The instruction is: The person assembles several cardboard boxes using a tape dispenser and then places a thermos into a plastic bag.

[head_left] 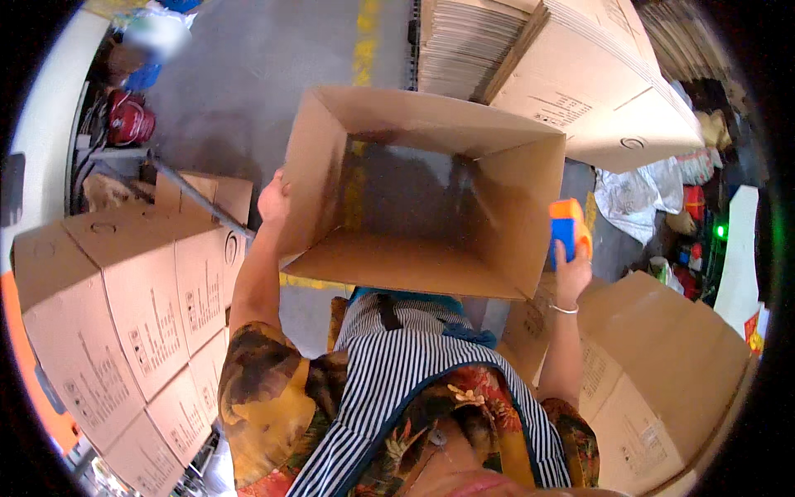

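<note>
We are forming an open cardboard box (414, 199), held up before us; taping its bottom seam seems next. Our left hand (273, 199) grips its left wall. Right of the box, our right hand (571, 269) clutches an orange-and-blue tape dispenser (567, 228). Printed cartons (124, 306) stack left of it.

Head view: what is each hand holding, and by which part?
Left hand grips the open cardboard box by its left side wall. Right hand holds an orange and blue tape dispenser from below, beside the box's right wall.
</note>
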Action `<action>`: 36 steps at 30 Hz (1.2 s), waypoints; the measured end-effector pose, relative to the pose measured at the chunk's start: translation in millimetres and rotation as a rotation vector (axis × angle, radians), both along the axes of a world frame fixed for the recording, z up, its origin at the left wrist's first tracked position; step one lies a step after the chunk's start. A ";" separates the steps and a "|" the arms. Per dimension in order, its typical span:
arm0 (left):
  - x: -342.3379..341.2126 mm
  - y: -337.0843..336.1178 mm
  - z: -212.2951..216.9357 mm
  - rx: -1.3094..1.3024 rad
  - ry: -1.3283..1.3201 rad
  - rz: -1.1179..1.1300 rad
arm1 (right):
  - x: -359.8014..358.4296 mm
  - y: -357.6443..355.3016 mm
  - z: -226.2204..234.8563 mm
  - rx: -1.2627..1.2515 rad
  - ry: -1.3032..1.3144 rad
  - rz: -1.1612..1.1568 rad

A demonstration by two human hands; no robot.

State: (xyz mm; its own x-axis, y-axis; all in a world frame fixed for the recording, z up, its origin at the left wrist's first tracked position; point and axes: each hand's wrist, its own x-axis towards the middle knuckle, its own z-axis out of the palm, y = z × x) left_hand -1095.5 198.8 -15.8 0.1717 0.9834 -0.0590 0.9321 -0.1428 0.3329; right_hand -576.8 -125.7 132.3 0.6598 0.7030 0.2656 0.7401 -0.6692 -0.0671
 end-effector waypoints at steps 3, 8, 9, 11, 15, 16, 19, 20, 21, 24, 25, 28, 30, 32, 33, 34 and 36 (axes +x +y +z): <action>1.5 13.0 4.3 -0.036 0.041 0.057 | 25.5 -25.9 -1.1 0.004 0.177 -0.362; 77.1 0.8 29.1 0.072 -0.023 0.019 | -2.7 -20.0 -59.3 0.176 0.747 -0.129; 89.5 -12.5 28.6 0.162 -0.006 0.049 | -36.3 5.2 -65.9 0.135 0.771 -0.011; 110.0 -26.0 25.3 0.250 -0.021 0.089 | -69.8 50.9 -99.1 -0.348 0.674 0.239; 134.2 -21.9 27.0 0.306 -0.120 0.043 | -83.1 99.8 -212.7 -0.575 0.674 0.317; 130.7 -17.9 31.0 0.325 -0.112 -0.001 | -87.5 102.5 -228.4 -0.601 0.699 0.283; 74.1 -9.2 22.2 0.152 -0.308 0.083 | -87.0 122.3 -239.1 -0.705 0.772 0.297; 58.4 -9.7 22.3 0.107 -0.389 0.129 | -80.6 120.7 -243.2 -0.694 0.797 0.310; 54.1 -25.1 35.4 0.129 -0.111 0.084 | -70.5 116.4 -249.3 -0.685 0.821 0.307; 14.5 -97.8 25.8 0.026 0.170 -0.105 | -40.5 99.1 -286.9 -0.543 0.940 0.279; 22.3 -108.5 31.0 0.054 0.201 -0.160 | -27.1 97.4 -300.0 -0.535 0.989 0.223; 49.5 -123.5 43.7 0.029 0.268 -0.239 | -5.5 96.7 -303.9 -0.545 1.038 0.286; 64.4 -113.3 48.2 -0.024 0.275 -0.233 | -4.2 95.9 -299.9 -0.574 1.021 0.348; 79.4 -77.6 42.7 -0.083 0.243 -0.176 | -3.1 94.7 -299.7 -0.633 0.969 0.367; 79.3 -58.4 39.6 -0.082 0.240 -0.173 | -2.7 97.1 -288.9 -0.597 1.004 0.349; 74.0 -48.6 37.8 -0.083 0.234 -0.165 | -1.5 99.4 -269.8 -0.567 1.037 0.335; 63.9 -56.7 33.8 -0.018 0.237 -0.186 | 10.6 105.2 -262.8 -0.549 1.064 0.309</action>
